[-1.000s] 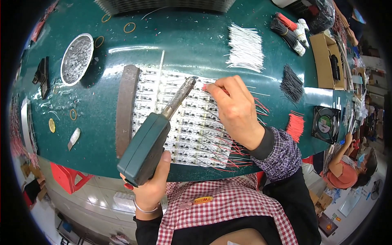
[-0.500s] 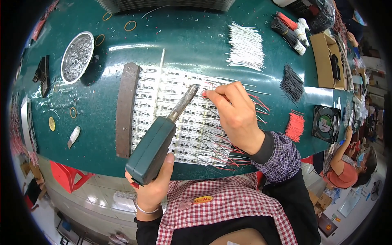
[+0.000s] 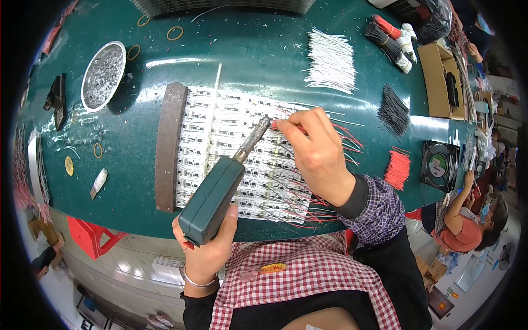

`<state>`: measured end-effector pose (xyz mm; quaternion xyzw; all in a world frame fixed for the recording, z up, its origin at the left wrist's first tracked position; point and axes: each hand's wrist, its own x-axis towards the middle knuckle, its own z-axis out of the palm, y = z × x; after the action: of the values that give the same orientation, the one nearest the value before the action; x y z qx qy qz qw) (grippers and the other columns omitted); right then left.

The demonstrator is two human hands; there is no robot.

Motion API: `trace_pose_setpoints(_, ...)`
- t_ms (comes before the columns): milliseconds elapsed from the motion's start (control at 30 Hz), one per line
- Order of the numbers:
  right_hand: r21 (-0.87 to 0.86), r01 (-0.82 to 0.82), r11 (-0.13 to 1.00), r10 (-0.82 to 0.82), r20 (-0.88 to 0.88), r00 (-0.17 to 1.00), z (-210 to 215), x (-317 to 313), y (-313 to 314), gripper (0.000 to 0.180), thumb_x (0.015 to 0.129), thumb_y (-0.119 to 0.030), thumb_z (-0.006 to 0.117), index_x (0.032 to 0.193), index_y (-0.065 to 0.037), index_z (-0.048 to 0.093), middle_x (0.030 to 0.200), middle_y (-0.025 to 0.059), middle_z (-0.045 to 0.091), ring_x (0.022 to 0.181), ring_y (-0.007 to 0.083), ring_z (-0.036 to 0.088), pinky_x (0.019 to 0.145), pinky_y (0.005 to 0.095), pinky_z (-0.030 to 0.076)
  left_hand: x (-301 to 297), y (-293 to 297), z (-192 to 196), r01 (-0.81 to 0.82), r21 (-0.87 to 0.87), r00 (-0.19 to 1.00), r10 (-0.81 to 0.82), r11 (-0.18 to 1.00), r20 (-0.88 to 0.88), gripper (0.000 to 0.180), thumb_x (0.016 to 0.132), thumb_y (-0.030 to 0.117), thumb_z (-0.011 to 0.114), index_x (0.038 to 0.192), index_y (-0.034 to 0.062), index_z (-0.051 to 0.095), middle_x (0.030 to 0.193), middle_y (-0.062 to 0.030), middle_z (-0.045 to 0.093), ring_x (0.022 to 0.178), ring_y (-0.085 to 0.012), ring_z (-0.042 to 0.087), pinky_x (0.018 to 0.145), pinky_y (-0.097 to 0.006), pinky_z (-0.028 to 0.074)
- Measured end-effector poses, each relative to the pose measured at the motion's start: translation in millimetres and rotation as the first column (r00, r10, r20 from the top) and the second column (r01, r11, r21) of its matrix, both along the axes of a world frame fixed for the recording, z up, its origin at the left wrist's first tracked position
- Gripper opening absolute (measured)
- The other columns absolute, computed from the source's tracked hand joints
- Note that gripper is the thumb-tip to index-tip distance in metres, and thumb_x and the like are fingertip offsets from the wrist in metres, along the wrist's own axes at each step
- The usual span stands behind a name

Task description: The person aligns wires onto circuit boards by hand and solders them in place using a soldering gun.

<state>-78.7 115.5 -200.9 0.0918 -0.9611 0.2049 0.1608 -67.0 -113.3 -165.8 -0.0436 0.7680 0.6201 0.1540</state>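
My left hand (image 3: 212,250) grips a green soldering gun (image 3: 213,195) from below. Its metal barrel slants up and right over a panel of small white circuit boards (image 3: 225,129), and the tip is close to my right fingertips. My right hand (image 3: 322,157) is closed in a pinch above the panel's upper right part. Something small and red, seemingly a red wire (image 3: 274,125), shows at its fingertips; most of it is hidden. Black and red wires (image 3: 297,190) stick out from the panel's right side. A brown bar (image 3: 170,146) lies along its left edge.
White wires (image 3: 331,60), black wires (image 3: 393,111) and red wires (image 3: 397,169) lie in piles at the right. Also there are a cardboard box (image 3: 434,77) and a fan (image 3: 440,166). A metal bowl of scraps (image 3: 103,77) stands left. A co-worker (image 3: 467,228) sits far right.
The soldering gun has shifted slightly right, and its tip has come down closer to my right fingertips. My right hand has hardly moved.
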Motion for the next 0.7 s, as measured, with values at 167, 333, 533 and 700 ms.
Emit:
trace_pose_setpoints(167, 0.002, -0.002, 1.000, 0.002, 0.005, 1.000, 1.3, -0.8, -0.5, 0.028, 0.073, 0.002, 0.064, 0.100, 0.004, 0.066, 0.091, 0.0104, 0.056, 0.084, 0.0247, 0.054, 0.069, 0.0325, 0.049, 3.7, -3.2, -1.8, 0.011, -0.031, 0.999, -0.012, 0.999, -0.039, 0.013, 0.078, 0.003, 0.076, 0.088, -0.0026, 0.070, 0.072, -0.0040, 0.067, 0.059, -0.0070, 0.059, 0.054, -0.025, 0.046)
trace_pose_setpoints(333, -0.001, 0.005, 1.000, -0.005, -0.005, 1.000, -0.6, 0.7, -0.7, 0.027, 0.072, 0.002, 0.064, 0.099, 0.005, 0.067, 0.090, 0.0105, 0.056, 0.084, 0.0247, 0.054, 0.069, 0.0325, 0.049, 11.1, -3.9, 1.1, -0.078, -0.027, 0.997, 0.078, 0.997, -0.004, 0.018, 0.076, 0.004, 0.078, 0.091, -0.0028, 0.070, 0.076, -0.0066, 0.069, 0.061, -0.0110, 0.061, 0.056, -0.027, 0.048)
trace_pose_setpoints(533, 0.000, -0.005, 1.000, 0.005, -0.030, 1.000, -0.2, 1.1, 1.0, 0.028, 0.071, 0.002, 0.064, 0.099, 0.004, 0.065, 0.090, 0.0108, 0.056, 0.084, 0.0256, 0.055, 0.068, 0.0331, 0.049, 15.8, -9.3, -0.8, -0.086, -0.076, 0.996, 0.083, 0.993, -0.034, 0.022, 0.075, 0.006, 0.079, 0.093, -0.0029, 0.070, 0.079, -0.0083, 0.070, 0.063, -0.0153, 0.064, 0.059, -0.029, 0.050)
trace_pose_setpoints(700, -0.042, -0.035, 0.999, 0.030, -0.108, 0.994, 5.2, 9.3, -2.2, 0.031, 0.070, 0.002, 0.065, 0.101, 0.003, 0.064, 0.091, 0.0108, 0.057, 0.083, 0.0263, 0.054, 0.066, 0.0336, 0.048, 21.6, -22.3, -5.3, 0.019, -0.068, 0.996, -0.024, 0.998, -0.081, 0.032, 0.082, -0.006, 0.068, 0.113, -0.0043, 0.063, 0.090, -0.0073, 0.065, 0.057, -0.0066, 0.051, 0.049, -0.021, 0.038)
